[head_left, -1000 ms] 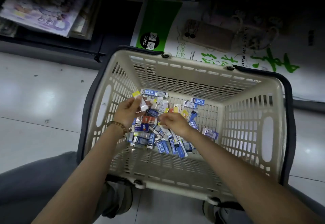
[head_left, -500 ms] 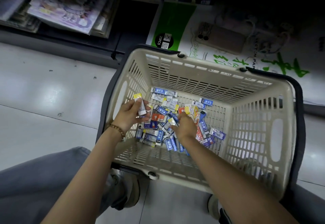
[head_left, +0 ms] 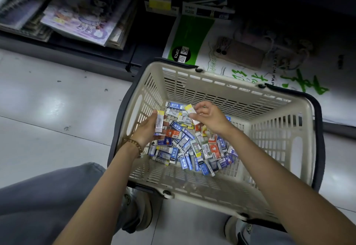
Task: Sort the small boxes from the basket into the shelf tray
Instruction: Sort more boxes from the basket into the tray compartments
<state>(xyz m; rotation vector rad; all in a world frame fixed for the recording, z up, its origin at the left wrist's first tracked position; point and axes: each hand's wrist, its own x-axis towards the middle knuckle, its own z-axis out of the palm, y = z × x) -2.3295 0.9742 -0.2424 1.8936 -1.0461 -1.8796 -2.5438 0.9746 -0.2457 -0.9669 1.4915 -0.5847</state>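
Note:
A beige plastic basket (head_left: pixel 277 129) stands on the floor with several small boxes (head_left: pixel 192 148) piled on its bottom: blue, white, orange and yellow ones. My left hand (head_left: pixel 148 129) is inside the basket at its left wall and grips a small stack of white boxes with yellow ends (head_left: pixel 160 120). My right hand (head_left: pixel 210 115) is lifted above the pile near the far wall and pinches one white box with a yellow end (head_left: pixel 190 110). No shelf tray is recognisable in view.
A dark bottom shelf runs along the far side with notebooks (head_left: pixel 81 13) at left and a green-and-white paper pack (head_left: pixel 192 38) behind the basket. White tiled floor (head_left: pixel 48 110) lies to the left. My grey trouser leg (head_left: pixel 48 196) and shoes (head_left: pixel 138 212) are below the basket.
My right hand has come up out of the pile with a yellow-ended box and moved toward the far wall. The left hand keeps its stack. The camera has shifted left.

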